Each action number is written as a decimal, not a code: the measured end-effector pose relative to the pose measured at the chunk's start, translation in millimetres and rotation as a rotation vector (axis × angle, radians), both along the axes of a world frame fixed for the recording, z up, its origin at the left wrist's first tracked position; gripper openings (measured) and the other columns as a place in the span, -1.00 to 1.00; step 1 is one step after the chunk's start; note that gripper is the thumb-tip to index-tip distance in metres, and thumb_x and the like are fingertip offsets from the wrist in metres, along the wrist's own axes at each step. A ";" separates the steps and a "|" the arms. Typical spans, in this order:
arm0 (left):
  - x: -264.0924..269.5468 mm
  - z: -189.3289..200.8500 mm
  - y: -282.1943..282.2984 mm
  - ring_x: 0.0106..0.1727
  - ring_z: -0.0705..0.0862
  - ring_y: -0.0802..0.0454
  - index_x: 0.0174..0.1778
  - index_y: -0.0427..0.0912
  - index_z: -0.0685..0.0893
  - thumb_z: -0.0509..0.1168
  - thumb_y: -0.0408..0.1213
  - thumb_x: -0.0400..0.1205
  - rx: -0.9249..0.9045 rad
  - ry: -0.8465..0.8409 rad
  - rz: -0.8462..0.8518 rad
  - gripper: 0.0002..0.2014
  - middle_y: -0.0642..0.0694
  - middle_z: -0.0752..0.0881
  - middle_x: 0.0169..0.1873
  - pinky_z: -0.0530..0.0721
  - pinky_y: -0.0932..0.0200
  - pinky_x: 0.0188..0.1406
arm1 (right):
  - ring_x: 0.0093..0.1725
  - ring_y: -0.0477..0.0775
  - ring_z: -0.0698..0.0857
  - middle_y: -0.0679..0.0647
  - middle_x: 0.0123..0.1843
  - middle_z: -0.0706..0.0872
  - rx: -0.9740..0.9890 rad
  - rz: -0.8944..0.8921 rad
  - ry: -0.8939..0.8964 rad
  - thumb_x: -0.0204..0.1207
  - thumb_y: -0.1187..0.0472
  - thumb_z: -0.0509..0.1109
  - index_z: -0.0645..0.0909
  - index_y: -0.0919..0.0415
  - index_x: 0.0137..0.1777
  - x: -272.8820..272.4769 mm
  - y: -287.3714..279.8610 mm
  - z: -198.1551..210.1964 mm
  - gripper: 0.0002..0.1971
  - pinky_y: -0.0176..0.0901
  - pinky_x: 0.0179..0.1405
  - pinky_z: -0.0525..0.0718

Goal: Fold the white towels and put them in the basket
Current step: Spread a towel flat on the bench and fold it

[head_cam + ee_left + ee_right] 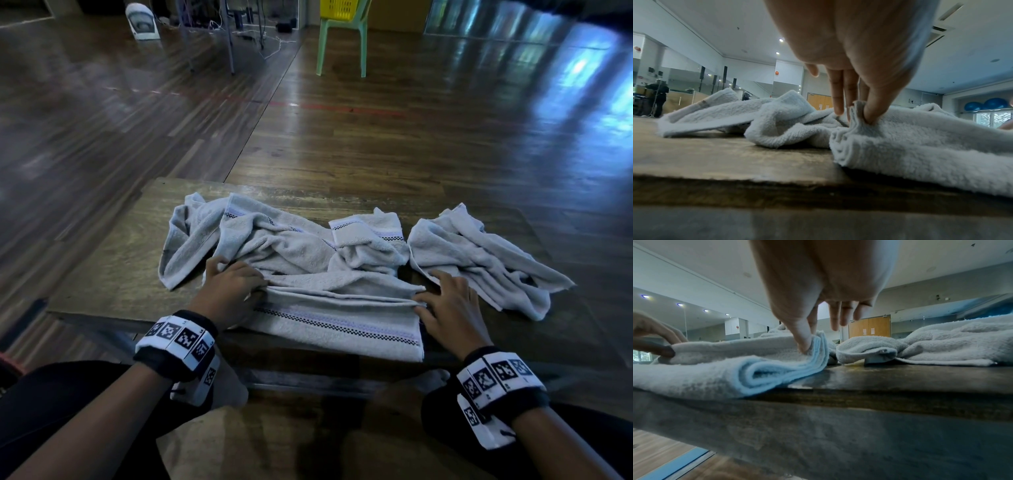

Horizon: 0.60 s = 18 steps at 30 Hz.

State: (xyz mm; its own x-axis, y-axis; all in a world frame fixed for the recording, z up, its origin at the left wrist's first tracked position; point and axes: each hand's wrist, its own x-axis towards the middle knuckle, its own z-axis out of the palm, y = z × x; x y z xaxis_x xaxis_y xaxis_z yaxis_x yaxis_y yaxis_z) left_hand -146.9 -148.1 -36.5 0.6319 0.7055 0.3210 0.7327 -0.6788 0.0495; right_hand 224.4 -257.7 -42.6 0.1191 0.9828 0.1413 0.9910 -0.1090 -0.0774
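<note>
**Both hands pinch the fold edge of the near towel**

Here, from the head view, the folded towel lies along the near edge of the low wooden table, its checkered stripe facing the person. The left hand and right hand sit at its two ends. A crumpled heap of towels lies just behind it, and another loose towel lies to the right. A yellow basket rests on a green chair far across the floor.

In the left wrist view, the thumb and fingers pinch a bunched ridge of layered towel edges, narrow and closed on the cloth.

In the right wrist view, the thumb and forefinger pinch the stacked layers at the fold's end, the other fingers hanging free above it.

The risk, as I judge it: the pinches grip several layers, and an uneven pull could let one slip and skew the fold. The heap touching behind could snag and drag along. The towel's near part overhangs the table edge and may slide off.
</note>
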 end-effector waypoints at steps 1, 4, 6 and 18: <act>-0.5 -1.7 0.8 -0.07 0.69 0.17 -0.23 0.06 0.79 0.41 -0.08 0.40 0.011 -0.008 0.004 -0.90 0.18 0.77 -0.21 0.17 0.11 0.05 | 0.21 0.26 0.51 0.11 0.28 0.62 0.016 0.026 -0.015 0.37 0.14 0.52 0.78 0.06 -0.05 0.1 1.5 -0.8 -0.85 0.21 0.06 0.51; -0.1 -4.7 1.6 -0.07 0.72 0.12 -0.23 0.07 0.77 0.39 -0.08 0.42 0.043 -0.018 0.049 -0.91 0.19 0.76 -0.21 0.15 0.08 0.07 | 0.03 0.15 0.63 -0.03 0.02 0.76 0.072 0.088 -0.030 0.34 0.17 0.55 0.79 0.05 -0.09 -0.4 5.1 -2.8 -0.86 0.07 -0.11 0.47; -0.7 -7.1 3.4 -0.02 0.67 0.17 -0.24 0.07 0.76 0.30 -0.03 0.42 0.061 -0.049 0.097 -0.85 0.19 0.75 -0.22 0.16 0.05 0.11 | -0.05 0.12 0.67 -0.05 -0.06 0.78 0.118 0.104 -0.034 0.31 0.20 0.57 0.78 0.05 -0.11 -0.3 5.7 -3.4 -0.85 0.03 -0.14 0.45; -8.2 -4.8 1.6 -0.02 0.48 0.22 -0.37 0.00 0.71 0.30 0.09 0.38 0.132 -0.159 0.188 -0.75 0.13 0.71 -0.33 0.14 0.01 0.16 | -0.22 0.03 0.70 -0.07 -0.25 0.79 0.259 0.120 0.052 0.26 0.27 0.61 0.76 0.04 -0.14 -0.2 -5.0 5.6 -0.80 -0.04 -0.13 0.39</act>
